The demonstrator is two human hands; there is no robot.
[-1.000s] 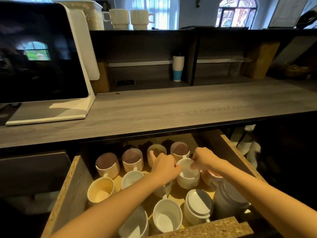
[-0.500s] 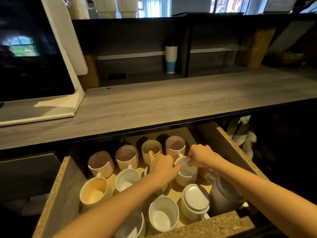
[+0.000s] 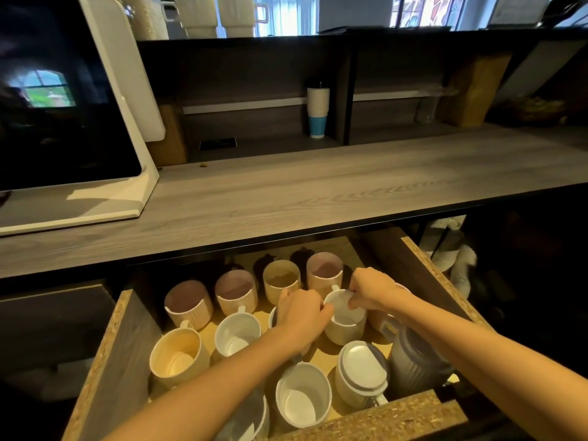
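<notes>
The white mug (image 3: pixel 345 327) stands upright in the middle of an open drawer (image 3: pixel 117 345), towards its right side, with both hands on it. The left hand (image 3: pixel 302 316) curls its fingers against the mug's left rim, and the right hand (image 3: pixel 374 289) pinches the rim on the far right. The drawer has raw chipboard edges and a pale wooden floor, and it is pulled out from under a grey wood-grain counter (image 3: pixel 318 192). Around the held mug, a far row of ribbed pink mugs (image 3: pixel 237 296) and a tan mug (image 3: pixel 281 281) sits partly under the counter edge. To the left stand another white mug (image 3: pixel 237 334) and a cream mug (image 3: pixel 179 358), their bare bottoms showing. Nearer are a tall white mug (image 3: pixel 302 396), a mug topped by a flat white disc (image 3: pixel 361 374) and, at the right, a grey ribbed jug (image 3: pixel 413 364). On the counter's left a dark screen (image 3: pixel 63 106) leans on a white stand. A stack of paper cups (image 3: pixel 317 113) stands in the dark shelving behind. Two cream mugs (image 3: pixel 219 14) sit on top of the shelving, before bright windows.
</notes>
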